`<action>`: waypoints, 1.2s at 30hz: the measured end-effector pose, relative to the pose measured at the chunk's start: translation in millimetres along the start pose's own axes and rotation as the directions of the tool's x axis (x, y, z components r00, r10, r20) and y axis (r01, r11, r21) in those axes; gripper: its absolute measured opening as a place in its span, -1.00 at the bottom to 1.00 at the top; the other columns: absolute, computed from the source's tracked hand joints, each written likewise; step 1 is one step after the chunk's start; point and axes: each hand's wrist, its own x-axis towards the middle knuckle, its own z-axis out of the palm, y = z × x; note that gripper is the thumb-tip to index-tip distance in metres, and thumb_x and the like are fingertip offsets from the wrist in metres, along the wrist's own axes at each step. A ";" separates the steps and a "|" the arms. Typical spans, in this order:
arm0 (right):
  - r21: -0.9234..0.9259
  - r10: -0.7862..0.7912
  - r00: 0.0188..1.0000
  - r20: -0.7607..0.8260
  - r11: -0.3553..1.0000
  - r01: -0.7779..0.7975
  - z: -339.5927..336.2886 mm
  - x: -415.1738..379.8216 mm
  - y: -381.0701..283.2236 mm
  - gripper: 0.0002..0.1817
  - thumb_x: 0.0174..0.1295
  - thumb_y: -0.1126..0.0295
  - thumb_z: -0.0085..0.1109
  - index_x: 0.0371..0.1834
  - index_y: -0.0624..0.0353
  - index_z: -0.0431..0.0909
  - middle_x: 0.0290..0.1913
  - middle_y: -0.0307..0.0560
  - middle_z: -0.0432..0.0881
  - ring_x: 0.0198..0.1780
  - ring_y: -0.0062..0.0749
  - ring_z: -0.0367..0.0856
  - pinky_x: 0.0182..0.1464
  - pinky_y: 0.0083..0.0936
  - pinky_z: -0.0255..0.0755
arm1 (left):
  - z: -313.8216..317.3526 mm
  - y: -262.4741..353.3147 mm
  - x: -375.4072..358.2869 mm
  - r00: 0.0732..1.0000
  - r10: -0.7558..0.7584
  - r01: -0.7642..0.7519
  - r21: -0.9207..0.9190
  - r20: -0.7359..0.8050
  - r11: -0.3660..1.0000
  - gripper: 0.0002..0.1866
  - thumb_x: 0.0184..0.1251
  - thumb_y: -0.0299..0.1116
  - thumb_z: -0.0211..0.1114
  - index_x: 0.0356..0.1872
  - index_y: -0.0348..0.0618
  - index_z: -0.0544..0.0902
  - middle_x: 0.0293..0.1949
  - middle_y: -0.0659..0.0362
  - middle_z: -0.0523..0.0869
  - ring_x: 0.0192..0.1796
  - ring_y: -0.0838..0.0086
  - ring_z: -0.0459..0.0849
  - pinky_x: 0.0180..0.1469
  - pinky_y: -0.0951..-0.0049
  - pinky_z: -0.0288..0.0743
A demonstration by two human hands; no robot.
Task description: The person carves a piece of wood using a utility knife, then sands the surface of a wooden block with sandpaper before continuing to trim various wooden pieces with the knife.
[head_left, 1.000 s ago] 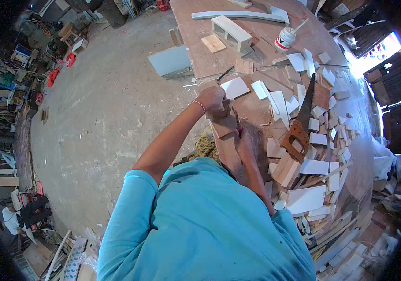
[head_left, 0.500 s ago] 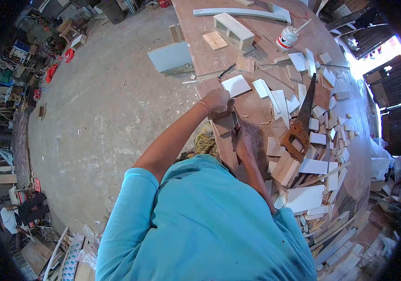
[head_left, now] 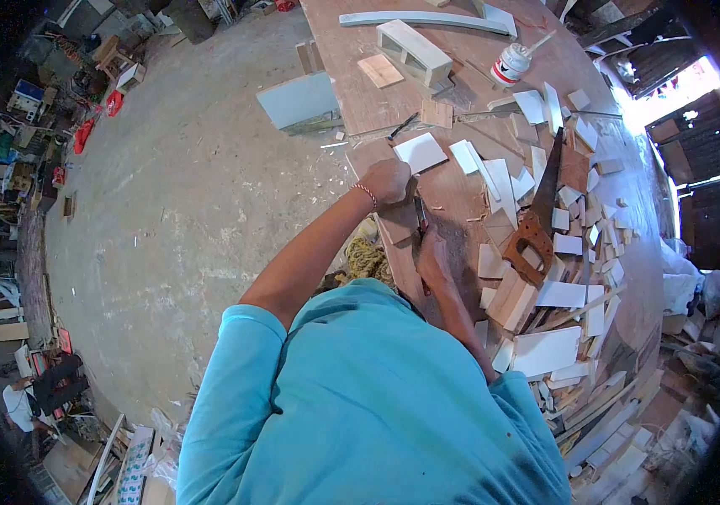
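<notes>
My left hand (head_left: pixel 387 181), a beaded band at its wrist, is closed in a fist at the workbench's near edge. What its fingers hold is hidden. A brown wooden block (head_left: pixel 398 227) shows just below it, and a white-faced board piece (head_left: pixel 420 153) lies right beyond the knuckles. My right hand (head_left: pixel 433 255) is wrapped around a slim dark hand tool (head_left: pixel 420 212), whose metal end points away from me toward the left fist. Wood dust and a few curled shavings lie on the bench (head_left: pixel 452 202) beside the right hand.
A handsaw (head_left: pixel 537 236) lies among many wood offcuts on the right. Farther off are a glue bottle (head_left: pixel 511 65), a small wooden frame (head_left: pixel 415 52) and a dark slim tool (head_left: pixel 402 126). Concrete floor (head_left: pixel 183 185) stretches left, where another person (head_left: pixel 19 406) is low down.
The whole view has shifted slightly left. Both hands keep nearly the same place and grip, and the pieces on the bench lie as before.
</notes>
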 end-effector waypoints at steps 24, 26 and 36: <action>-0.152 0.063 0.992 0.108 0.987 -0.046 -23.1 12.9 -15.4 -0.79 -0.03 0.53 -0.15 -0.32 0.45 0.26 -0.39 0.44 0.46 -0.34 0.10 0.52 -0.40 -0.18 0.41 | -6.1 11.5 -8.9 0.999 -0.017 0.016 -0.038 -0.040 0.999 -0.78 -0.05 -0.29 0.12 -0.59 -0.25 0.58 -0.50 -0.09 0.58 -0.38 0.12 0.57 -0.35 0.22 0.43; -0.215 -0.044 0.997 0.063 0.975 0.057 -5.5 27.6 9.0 -0.79 -0.01 0.53 -0.16 -0.31 0.45 0.26 -0.39 0.45 0.45 -0.33 0.12 0.52 -0.39 -0.18 0.41 | -9.5 11.0 -8.1 0.999 -0.012 0.012 -0.014 -0.039 1.000 -0.77 -0.05 -0.27 0.13 -0.59 -0.25 0.58 -0.50 -0.08 0.58 -0.38 0.12 0.57 -0.35 0.22 0.43; -0.260 -0.071 0.994 0.085 0.961 0.090 -9.9 17.9 -14.3 -0.76 0.06 0.44 -0.19 -0.30 0.44 0.28 -0.40 0.42 0.46 -0.31 0.12 0.51 -0.36 -0.16 0.41 | -5.8 10.4 -5.4 0.999 -0.027 0.025 -0.062 -0.023 0.998 -0.82 -0.10 -0.33 0.14 -0.58 -0.25 0.59 -0.49 -0.08 0.58 -0.37 0.12 0.57 -0.35 0.22 0.45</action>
